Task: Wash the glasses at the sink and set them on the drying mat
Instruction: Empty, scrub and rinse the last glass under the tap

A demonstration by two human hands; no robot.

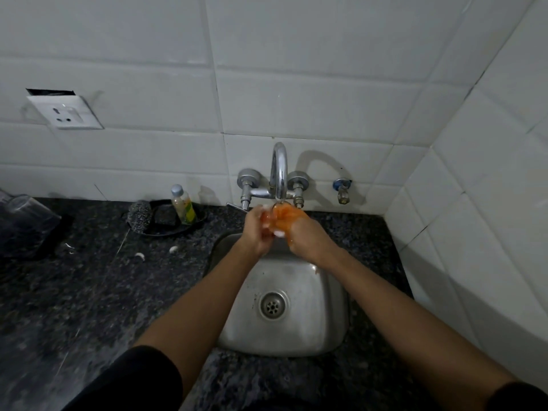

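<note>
Both hands point(275, 229) blurred around orange-tinted glass point(281, 213).

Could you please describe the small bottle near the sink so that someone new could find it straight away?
Start at the steel sink and look left of the tap along the wall. A dark tray there holds a scrubber, a dark sponge and the bottle. It is the only upright, see-through item, with a pale cap and yellow-green label.

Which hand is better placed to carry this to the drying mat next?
Probably left. The left hand is on the side of the dark mat, while the right hand holds the orange sponge under the faucet.
</note>
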